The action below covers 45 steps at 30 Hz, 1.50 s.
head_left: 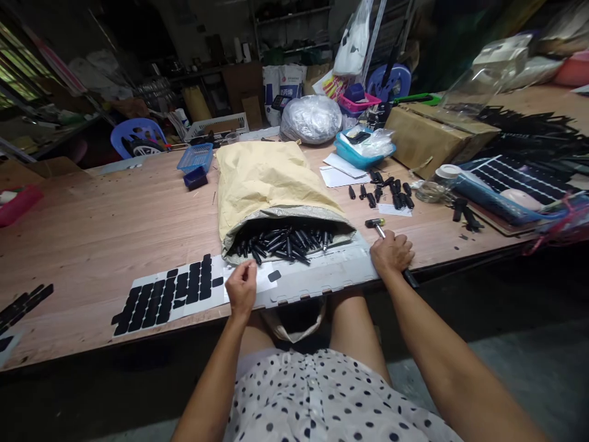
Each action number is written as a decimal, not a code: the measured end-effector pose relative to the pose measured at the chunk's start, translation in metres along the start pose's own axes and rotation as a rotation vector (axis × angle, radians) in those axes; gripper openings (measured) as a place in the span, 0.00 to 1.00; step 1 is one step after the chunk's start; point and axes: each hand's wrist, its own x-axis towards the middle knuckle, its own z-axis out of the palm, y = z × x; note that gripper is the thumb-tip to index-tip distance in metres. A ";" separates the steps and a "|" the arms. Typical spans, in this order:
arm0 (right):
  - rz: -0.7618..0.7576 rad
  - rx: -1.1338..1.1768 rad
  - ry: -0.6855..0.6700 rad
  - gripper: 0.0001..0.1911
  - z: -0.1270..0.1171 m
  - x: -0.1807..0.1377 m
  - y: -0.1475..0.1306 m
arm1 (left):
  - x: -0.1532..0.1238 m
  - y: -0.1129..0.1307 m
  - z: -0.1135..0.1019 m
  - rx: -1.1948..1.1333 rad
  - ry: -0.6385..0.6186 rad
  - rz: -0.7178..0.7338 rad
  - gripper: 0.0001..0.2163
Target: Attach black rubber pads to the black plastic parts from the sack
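My right hand (392, 252) is wrapped round a small hammer (381, 229), whose head points away from me and whose dark handle end sticks out below the fist. My left hand (242, 287) is closed in a pinch at the table's front edge; whatever its fingers hold, if anything, is hidden. Just beyond it lies a large yellow paper sack (276, 178), its mouth facing me. Many slim black pointed parts (289, 242) fill the opening. Left of my hand, black rounded pads (159, 301) lie in rows on a white sheet. One loose black pad (275, 276) rests to the right.
Several short black pieces (398, 193) lie right of the sack. Behind them stand a teal basket (363, 156) and a cardboard box (427, 138). A blue basket (196, 158) sits behind left. A grey board (317, 279) runs along the front edge.
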 end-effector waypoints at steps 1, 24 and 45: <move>0.002 0.005 0.002 0.18 0.000 0.000 0.000 | 0.009 -0.004 -0.004 0.013 0.052 -0.055 0.16; 0.002 -0.006 0.010 0.17 -0.001 -0.002 -0.004 | 0.039 0.003 0.011 0.655 -0.272 -0.262 0.10; 0.019 -0.016 -0.034 0.18 -0.007 -0.001 -0.006 | -0.009 0.010 0.040 0.380 -0.531 0.293 0.06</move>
